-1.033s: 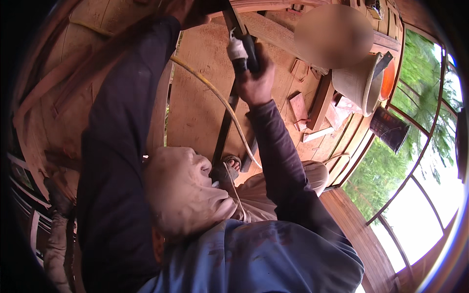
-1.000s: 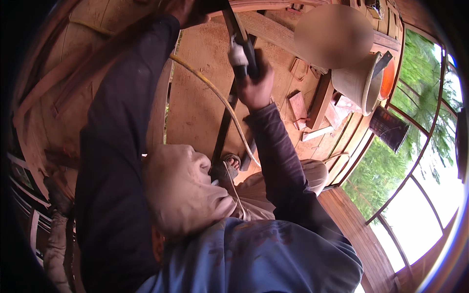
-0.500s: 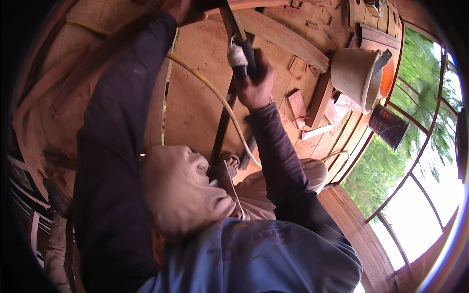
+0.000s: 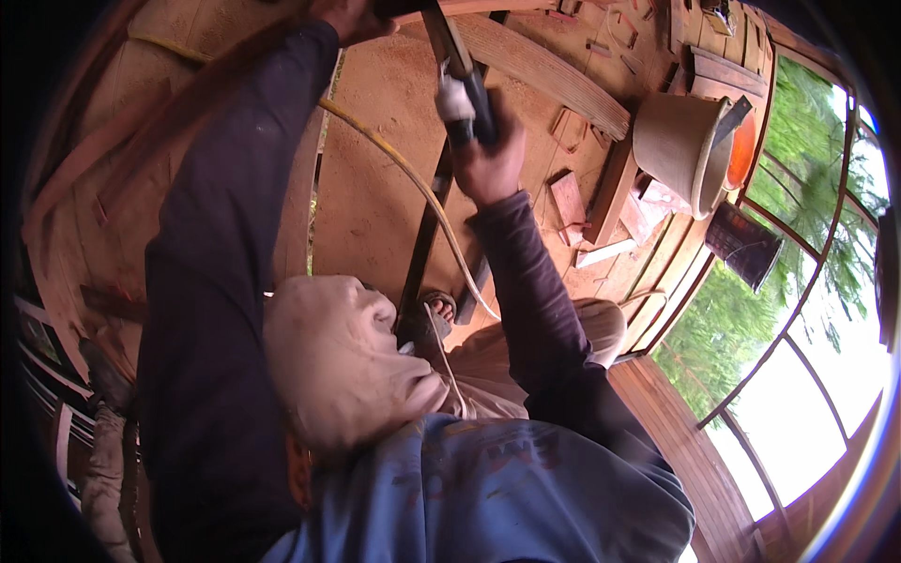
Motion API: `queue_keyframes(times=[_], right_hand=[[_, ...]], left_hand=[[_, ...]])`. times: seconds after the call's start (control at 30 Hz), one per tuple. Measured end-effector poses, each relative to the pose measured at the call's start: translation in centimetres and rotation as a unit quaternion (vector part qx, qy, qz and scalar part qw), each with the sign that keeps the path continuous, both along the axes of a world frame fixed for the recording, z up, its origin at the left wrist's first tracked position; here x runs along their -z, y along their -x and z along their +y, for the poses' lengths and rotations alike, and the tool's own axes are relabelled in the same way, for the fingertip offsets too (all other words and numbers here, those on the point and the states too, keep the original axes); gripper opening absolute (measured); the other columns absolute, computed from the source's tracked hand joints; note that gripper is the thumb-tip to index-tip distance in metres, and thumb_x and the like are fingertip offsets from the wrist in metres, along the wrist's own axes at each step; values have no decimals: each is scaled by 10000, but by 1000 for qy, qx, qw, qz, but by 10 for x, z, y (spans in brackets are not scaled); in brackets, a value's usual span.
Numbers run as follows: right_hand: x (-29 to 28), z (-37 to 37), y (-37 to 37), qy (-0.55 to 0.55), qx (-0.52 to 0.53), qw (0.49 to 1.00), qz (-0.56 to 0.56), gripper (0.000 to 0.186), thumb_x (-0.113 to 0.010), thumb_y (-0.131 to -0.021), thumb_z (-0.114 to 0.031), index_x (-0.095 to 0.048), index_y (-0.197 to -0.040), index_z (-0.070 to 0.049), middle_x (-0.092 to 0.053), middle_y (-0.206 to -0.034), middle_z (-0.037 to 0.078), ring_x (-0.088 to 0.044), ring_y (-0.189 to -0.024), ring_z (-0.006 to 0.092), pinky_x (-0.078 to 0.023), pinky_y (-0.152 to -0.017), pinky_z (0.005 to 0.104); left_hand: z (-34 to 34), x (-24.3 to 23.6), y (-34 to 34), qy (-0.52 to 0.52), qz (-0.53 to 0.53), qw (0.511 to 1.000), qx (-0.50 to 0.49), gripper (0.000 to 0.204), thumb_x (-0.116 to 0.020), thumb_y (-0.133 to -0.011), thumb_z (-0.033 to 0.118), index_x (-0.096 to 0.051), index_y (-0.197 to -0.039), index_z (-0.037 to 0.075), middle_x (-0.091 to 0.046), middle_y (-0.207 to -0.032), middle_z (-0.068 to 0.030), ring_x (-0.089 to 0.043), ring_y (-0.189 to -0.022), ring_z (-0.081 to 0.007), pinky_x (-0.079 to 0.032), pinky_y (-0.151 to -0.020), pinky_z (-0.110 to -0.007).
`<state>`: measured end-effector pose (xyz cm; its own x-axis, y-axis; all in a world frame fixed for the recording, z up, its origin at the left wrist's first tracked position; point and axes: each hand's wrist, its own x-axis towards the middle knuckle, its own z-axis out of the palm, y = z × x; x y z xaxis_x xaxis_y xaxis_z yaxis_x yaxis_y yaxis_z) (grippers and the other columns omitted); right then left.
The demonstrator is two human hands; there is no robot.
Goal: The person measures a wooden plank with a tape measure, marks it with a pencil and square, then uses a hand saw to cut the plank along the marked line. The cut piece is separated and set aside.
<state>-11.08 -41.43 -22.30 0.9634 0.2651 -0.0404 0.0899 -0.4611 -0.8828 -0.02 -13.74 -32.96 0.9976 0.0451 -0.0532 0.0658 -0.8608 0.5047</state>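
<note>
My right hand [image 4: 493, 155] is closed round the dark handle of a long, narrow tool [image 4: 452, 47]. White wrapping [image 4: 454, 98] covers part of that tool near my fingers, and its shaft runs up past the top edge of the view; its exact kind is unclear. My left hand [image 4: 352, 21] is at the top edge, partly cut off, with its fingers curled by a dark object that I cannot make out. Close to both hands, a curved reddish wooden board [image 4: 540, 70] stretches to the right.
A yellow hose or cable [image 4: 399, 159] crosses the dusty plank floor [image 4: 371, 216] between my arms. On the right are a pale bucket [image 4: 671, 145], a black container [image 4: 744, 246] and wood offcuts [image 4: 568, 202]. My knee [image 4: 328, 357] is bent below. Long boards [image 4: 141, 155] lie left.
My right hand and the tool have shifted very slightly. My left hand keeps nearly the same place, and the whole view has moved a little.
</note>
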Motion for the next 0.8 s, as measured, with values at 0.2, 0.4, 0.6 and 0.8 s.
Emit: queue_keyframes(times=[0.2,0.4,0.6,0.8], right_hand=[[-81,-92,113,61,-28,996,51,381,-661,-911,-216,-646,-1184,49,-720,-894,143,-728,-772,230,-561,-714,343],[-19,20,-18,-24,9,998,-49,270,-663,-885,-181,-632,-1064,19,-629,-806,79,-606,-748,164,-506,-695,307],[-43,-60,74,21,-4,998,65,312,-654,-905,-210,-648,-1107,28,-713,-915,176,-731,-835,265,-557,-740,357],[-30,-59,62,9,11,999,31,331,-668,-944,-262,-650,-1117,19,-706,-877,123,-703,-804,199,-548,-717,326]], left_hand=[[12,-37,12,-52,29,998,-16,683,-827,-694,385,-604,-1218,7,-683,-1077,-274,-681,-1002,-424,-565,-851,-512],[-7,-60,1,-87,61,994,-15,689,-835,-708,415,-606,-1212,5,-682,-1089,-268,-674,-1024,-428,-555,-878,-516],[16,-29,-3,-26,51,998,7,709,-837,-705,436,-600,-1213,1,-680,-1122,-255,-667,-1061,-412,-542,-904,-521],[-1,-51,1,-38,78,996,-29,693,-834,-689,413,-607,-1216,24,-694,-1081,-235,-681,-1015,-415,-554,-876,-525]])
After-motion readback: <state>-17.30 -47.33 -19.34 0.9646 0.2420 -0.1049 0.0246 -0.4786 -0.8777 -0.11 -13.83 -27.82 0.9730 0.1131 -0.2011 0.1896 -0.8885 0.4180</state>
